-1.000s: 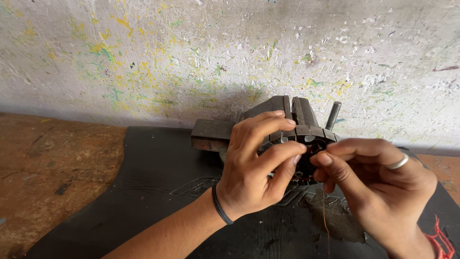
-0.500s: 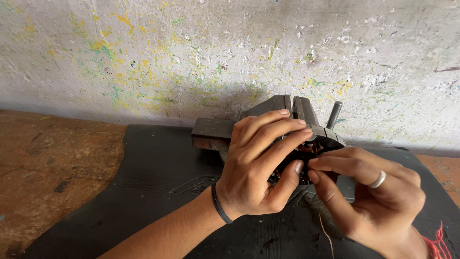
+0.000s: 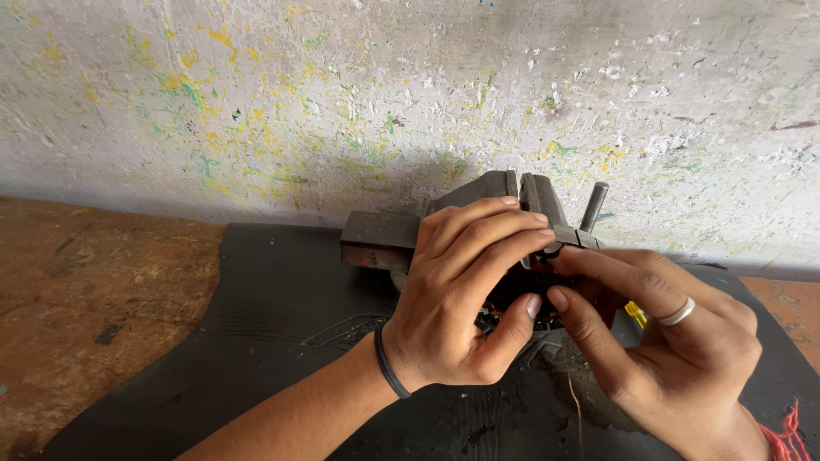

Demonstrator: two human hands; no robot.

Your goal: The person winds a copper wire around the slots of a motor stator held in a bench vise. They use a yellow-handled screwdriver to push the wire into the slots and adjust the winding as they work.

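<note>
Vise [image 3: 384,239] long axis left-right, left hand [image 3: 465,299] and right hand [image 3: 666,341] gripping clamped part

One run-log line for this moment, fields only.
left hand: wrapped over dark part at bench vise | right hand: fingertips on same part | surface: black mat

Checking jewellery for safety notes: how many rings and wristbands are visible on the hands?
2. One silver ring on a finger of the right hand; one black band around the left hand wrist. Red threads show at the right wrist; more may be hidden.
</note>
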